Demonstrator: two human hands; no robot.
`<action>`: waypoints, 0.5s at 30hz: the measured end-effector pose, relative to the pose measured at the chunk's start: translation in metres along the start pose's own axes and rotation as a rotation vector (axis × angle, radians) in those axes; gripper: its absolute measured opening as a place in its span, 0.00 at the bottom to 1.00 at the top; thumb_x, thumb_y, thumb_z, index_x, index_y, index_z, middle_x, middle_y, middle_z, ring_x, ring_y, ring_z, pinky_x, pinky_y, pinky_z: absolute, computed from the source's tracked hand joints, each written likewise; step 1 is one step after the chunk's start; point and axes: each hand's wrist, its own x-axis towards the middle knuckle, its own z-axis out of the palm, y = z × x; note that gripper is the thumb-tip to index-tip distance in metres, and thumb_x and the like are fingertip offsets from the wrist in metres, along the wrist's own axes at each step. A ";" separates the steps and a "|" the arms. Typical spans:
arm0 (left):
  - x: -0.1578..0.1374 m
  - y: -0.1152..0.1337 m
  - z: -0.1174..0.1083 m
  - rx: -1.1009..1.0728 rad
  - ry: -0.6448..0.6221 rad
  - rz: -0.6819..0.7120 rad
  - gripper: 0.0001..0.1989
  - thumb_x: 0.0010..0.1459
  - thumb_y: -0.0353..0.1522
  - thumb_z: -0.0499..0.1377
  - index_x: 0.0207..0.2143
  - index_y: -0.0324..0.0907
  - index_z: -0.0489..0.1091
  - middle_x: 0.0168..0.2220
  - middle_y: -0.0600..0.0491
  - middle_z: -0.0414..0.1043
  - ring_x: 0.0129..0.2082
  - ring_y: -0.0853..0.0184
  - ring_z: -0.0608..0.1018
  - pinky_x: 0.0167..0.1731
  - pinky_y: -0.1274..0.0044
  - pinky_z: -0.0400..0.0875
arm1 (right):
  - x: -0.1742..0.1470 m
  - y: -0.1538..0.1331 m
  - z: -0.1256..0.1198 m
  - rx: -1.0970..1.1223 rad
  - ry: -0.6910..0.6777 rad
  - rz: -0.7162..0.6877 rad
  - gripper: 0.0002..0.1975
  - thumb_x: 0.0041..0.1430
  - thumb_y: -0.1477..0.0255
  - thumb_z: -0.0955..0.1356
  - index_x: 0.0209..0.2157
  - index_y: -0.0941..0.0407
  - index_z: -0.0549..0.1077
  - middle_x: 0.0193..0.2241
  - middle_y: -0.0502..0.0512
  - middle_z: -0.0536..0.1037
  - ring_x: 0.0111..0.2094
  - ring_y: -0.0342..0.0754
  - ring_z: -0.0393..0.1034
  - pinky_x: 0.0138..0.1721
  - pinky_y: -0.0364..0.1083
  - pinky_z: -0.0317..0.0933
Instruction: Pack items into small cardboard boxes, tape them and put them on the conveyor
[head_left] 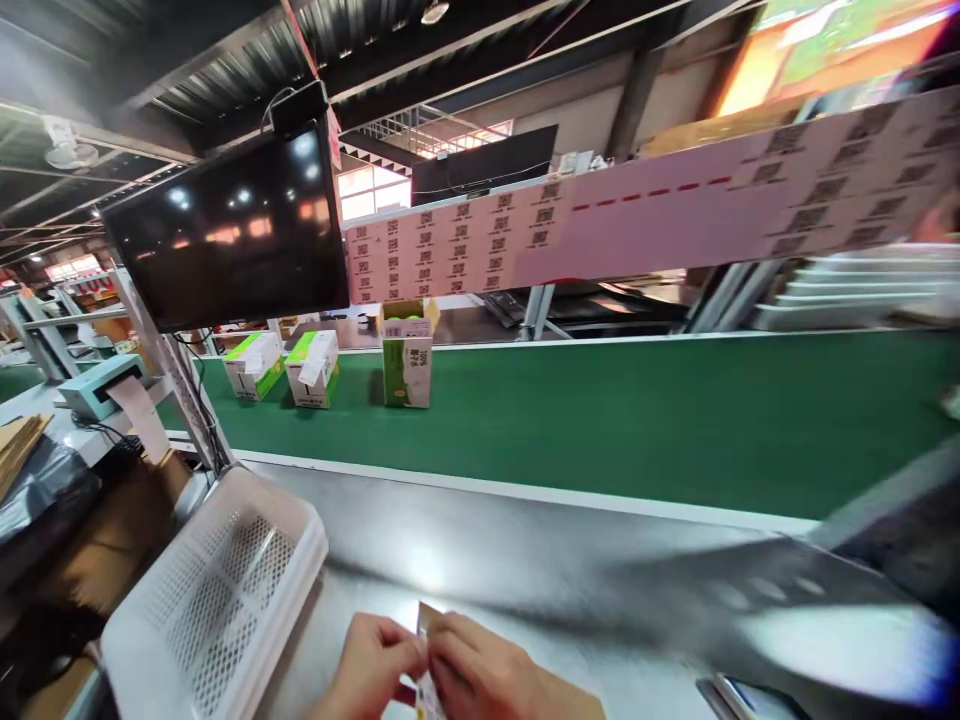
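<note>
My left hand and my right hand meet low in the middle, above the metal worktop. Between the pinched fingers of both is a small, thin printed slip, pale with a brownish upper end. It looks like a label or a flat packet, but its kind is unclear, as the fingers cover most of it. Left of my hands sits a white plastic basket with mesh sides. A phone-like flat object lies at the bottom right edge.
Behind the worktop runs a green conveyor belt. On it stand two white-and-green cartons and a taller box with raised flaps. A dark monitor hangs above. A board with printed codes spans the belt. A label printer is at left.
</note>
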 end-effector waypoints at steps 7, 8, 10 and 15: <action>-0.023 0.006 -0.001 0.116 -0.163 -0.092 0.24 0.40 0.50 0.72 0.26 0.39 0.74 0.24 0.54 0.72 0.28 0.67 0.75 0.31 0.75 0.70 | -0.013 0.004 -0.003 -0.175 -0.210 -0.186 0.10 0.64 0.75 0.64 0.31 0.53 0.76 0.32 0.53 0.81 0.30 0.46 0.68 0.30 0.46 0.55; -0.021 0.000 0.001 0.138 -0.171 -0.108 0.23 0.40 0.49 0.71 0.24 0.40 0.72 0.24 0.56 0.70 0.27 0.69 0.73 0.30 0.76 0.69 | -0.017 0.003 -0.004 -0.174 -0.217 -0.208 0.10 0.65 0.73 0.65 0.31 0.53 0.76 0.33 0.53 0.82 0.30 0.46 0.69 0.30 0.46 0.56; -0.012 -0.019 0.002 0.237 -0.191 -0.105 0.21 0.43 0.50 0.67 0.23 0.42 0.68 0.22 0.59 0.65 0.23 0.71 0.69 0.27 0.77 0.66 | -0.030 -0.002 -0.006 -0.161 -0.201 -0.246 0.08 0.65 0.73 0.65 0.32 0.53 0.75 0.36 0.54 0.83 0.32 0.47 0.71 0.31 0.46 0.58; 0.024 -0.071 -0.020 0.648 -0.109 0.051 0.15 0.52 0.44 0.58 0.22 0.46 0.60 0.21 0.59 0.59 0.25 0.68 0.68 0.29 0.74 0.66 | -0.087 -0.017 0.002 0.220 0.030 -0.072 0.07 0.62 0.77 0.63 0.36 0.51 0.71 0.35 0.55 0.84 0.35 0.50 0.77 0.38 0.49 0.67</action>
